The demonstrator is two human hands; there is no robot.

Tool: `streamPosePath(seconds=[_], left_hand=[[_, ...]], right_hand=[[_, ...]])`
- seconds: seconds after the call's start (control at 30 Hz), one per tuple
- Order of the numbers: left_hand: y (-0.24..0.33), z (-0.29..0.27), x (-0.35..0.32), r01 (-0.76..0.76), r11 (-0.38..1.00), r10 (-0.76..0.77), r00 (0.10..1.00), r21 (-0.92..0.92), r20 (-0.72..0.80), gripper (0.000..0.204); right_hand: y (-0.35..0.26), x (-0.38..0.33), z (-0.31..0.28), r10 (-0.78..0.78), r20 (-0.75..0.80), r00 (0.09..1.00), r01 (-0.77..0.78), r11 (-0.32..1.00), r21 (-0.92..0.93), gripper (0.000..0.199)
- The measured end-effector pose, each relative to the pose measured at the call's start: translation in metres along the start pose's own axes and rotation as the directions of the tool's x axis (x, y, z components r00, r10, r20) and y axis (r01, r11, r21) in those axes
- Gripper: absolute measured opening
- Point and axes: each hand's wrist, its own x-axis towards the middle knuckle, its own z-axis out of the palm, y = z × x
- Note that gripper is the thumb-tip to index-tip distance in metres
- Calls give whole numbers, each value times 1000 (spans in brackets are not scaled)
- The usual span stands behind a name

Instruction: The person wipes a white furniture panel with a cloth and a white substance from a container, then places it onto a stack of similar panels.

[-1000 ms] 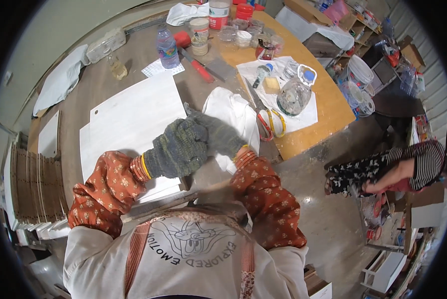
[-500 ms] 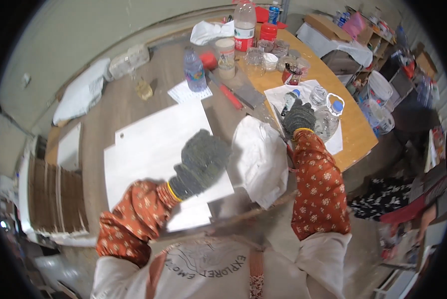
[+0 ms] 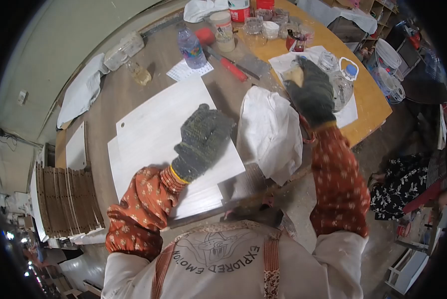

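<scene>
A large white panel (image 3: 158, 129) lies on the table, with another white sheet (image 3: 198, 202) under its near edge. Over the panel's right part is my left hand (image 3: 203, 139) in a dark green knit glove; its fingers curl in, and what they hold, if anything, is hidden. My right hand (image 3: 313, 94), gloved alike and slightly blurred, is at the right above a white paper (image 3: 349, 113). Its fingers are closed around a small bottle (image 3: 294, 76), pale tan where it shows; the glove covers most of it. Between my hands lies a bunched white bag (image 3: 268, 134).
Beyond the panel stand a clear bottle (image 3: 191, 50), a red-handled knife (image 3: 233, 69) and a cup (image 3: 223, 32). A round jug with a blue cap (image 3: 343, 84) is right of my right hand. Clear cups (image 3: 254, 27) gather behind. Stacked brown-edged boards (image 3: 66, 199) stand at left.
My right hand has closed on the small bottle and turned, covering most of it. My left hand stays over the panel. The whole view has shifted.
</scene>
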Motion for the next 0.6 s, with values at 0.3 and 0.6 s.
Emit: streamPosePath(seconds=[0.3, 0.6], left_hand=[[3, 0, 3, 40, 997, -36, 998, -70, 58, 16], [3, -1, -1, 2, 998, 2, 998, -62, 69, 19]], right_hand=[[-89, -173, -41, 21, 55, 998, -54, 709, 703, 49], [-91, -159, -44, -35, -54, 998, 61, 786, 615, 50]])
